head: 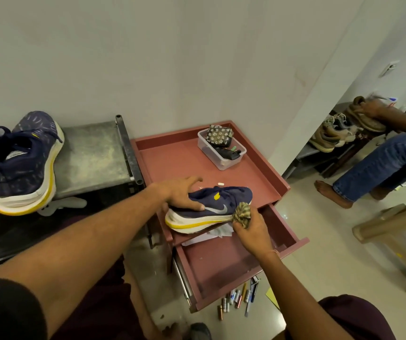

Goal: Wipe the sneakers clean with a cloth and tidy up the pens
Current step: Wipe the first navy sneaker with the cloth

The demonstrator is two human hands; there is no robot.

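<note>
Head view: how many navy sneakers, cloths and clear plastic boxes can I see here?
Navy sneakers: 2, a sneaker on the metal bench and a second sneaker under the left hand
Cloth: 1
Clear plastic box: 1
Total: 4

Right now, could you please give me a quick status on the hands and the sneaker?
Left hand holds sneaker on cabinet top. Right hand grips cloth at its toe. Pens lie on floor by open drawer.
</note>
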